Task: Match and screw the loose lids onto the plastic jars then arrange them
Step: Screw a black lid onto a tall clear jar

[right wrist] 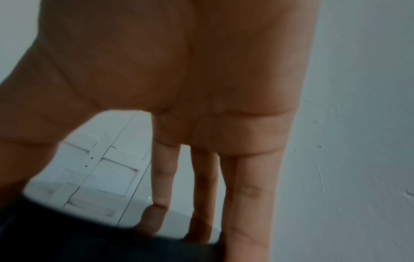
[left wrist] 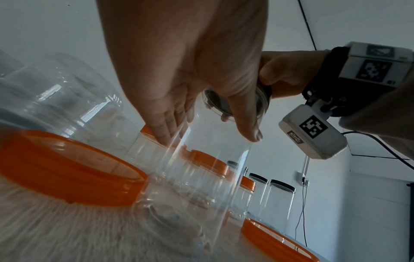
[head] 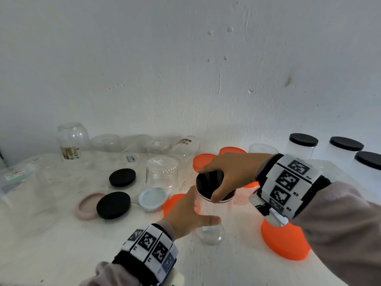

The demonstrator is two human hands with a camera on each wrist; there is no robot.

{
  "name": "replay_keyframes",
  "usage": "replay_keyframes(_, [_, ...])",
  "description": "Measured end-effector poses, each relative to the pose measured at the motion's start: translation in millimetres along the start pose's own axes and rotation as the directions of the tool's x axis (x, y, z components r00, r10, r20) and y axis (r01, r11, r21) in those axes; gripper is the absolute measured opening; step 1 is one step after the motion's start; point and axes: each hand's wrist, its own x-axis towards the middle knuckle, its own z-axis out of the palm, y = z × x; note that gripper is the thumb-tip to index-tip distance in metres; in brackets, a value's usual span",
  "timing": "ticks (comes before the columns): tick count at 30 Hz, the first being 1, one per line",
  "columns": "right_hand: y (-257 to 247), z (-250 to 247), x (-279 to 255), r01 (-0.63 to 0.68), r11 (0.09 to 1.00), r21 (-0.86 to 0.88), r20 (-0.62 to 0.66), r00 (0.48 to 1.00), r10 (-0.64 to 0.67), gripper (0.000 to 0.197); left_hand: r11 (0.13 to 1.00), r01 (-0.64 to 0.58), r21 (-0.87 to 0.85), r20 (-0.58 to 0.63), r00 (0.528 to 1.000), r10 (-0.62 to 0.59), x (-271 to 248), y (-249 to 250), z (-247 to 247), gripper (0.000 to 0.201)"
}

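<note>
A tall clear plastic jar [head: 210, 230] stands upright on the white table near the front centre. My left hand [head: 191, 213] grips its side, fingers behind and thumb in front; the left wrist view shows the same jar [left wrist: 201, 177] from below. A black lid [head: 208, 182] sits on the jar's mouth, and my right hand [head: 224, 174] grips it from above, thumb at the front rim. In the right wrist view the black lid [right wrist: 78, 239] fills the lower left under my fingers [right wrist: 248, 203].
Two loose black lids [head: 122, 177] [head: 113, 205], a pink lid [head: 86, 206] and a pale blue lid [head: 153, 199] lie to the left. Several clear jars [head: 161, 174] stand upside down behind. Orange lids [head: 285, 242] lie around the jar. Black-lidded jars [head: 303, 145] stand far right.
</note>
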Motion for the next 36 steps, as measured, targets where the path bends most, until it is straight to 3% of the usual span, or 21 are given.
replay_keyframes(6, [-2.0,0.1,-3.3,0.005,1.000,-0.017,-0.026,1.000,-0.005,0.076,0.997,-0.013,0.074,-0.003,1.000,0.013,-1.9,2.0,-1.1,0.095])
replay_keyframes(10, [-3.6,3.9,-5.2,0.030,0.999,-0.015,-0.085,0.996,-0.032,0.040,0.996,-0.016,0.083,-0.008,1.000,0.017,-2.1,3.5,-1.2,0.093])
replay_keyframes(11, [-3.9,5.5,-4.4,0.025,1.000,-0.018,-0.107,0.994,-0.027,0.039,0.996,-0.016,0.084,-0.007,1.000,0.017,-2.1,3.8,-1.1,0.093])
replay_keyframes(14, [-5.8,8.9,-2.9,0.000,0.999,-0.048,-0.137,0.991,-0.007,0.047,0.994,-0.011,0.106,-0.003,1.000,0.012,-2.0,3.9,-1.4,0.093])
replay_keyframes(17, [-5.0,3.9,-3.1,-0.022,0.999,-0.031,-0.063,0.998,0.020,0.050,0.993,-0.002,0.119,-0.005,1.000,0.003,-1.5,4.2,-1.8,0.093])
replay_keyframes(21, [-2.8,-3.6,-3.7,-0.010,1.000,-0.022,0.039,0.999,0.011,0.079,0.997,-0.002,0.079,-0.010,1.000,0.002,-2.4,5.1,-0.1,0.094])
replay_keyframes(25, [-0.8,-3.0,-1.5,-0.015,1.000,-0.021,0.000,1.000,0.015,0.079,0.997,-0.017,0.078,-0.013,1.000,0.018,-2.7,3.7,0.7,0.091])
replay_keyframes(29, [-3.9,5.1,1.7,-0.068,0.996,-0.053,-0.087,0.994,0.063,0.063,0.997,-0.008,0.075,-0.022,1.000,0.010,-2.2,2.8,1.2,0.090])
replay_keyframes(32, [-6.6,9.0,1.6,-0.094,0.995,-0.044,-0.141,0.986,0.087,0.066,0.997,0.015,0.075,-0.025,1.000,-0.013,-1.7,2.9,1.1,0.080])
replay_keyframes(36, [-5.9,0.0,-3.9,-0.051,0.999,-0.012,0.008,0.999,0.051,0.075,0.998,0.009,0.070,-0.011,1.000,-0.008,-2.4,4.3,0.7,0.088])
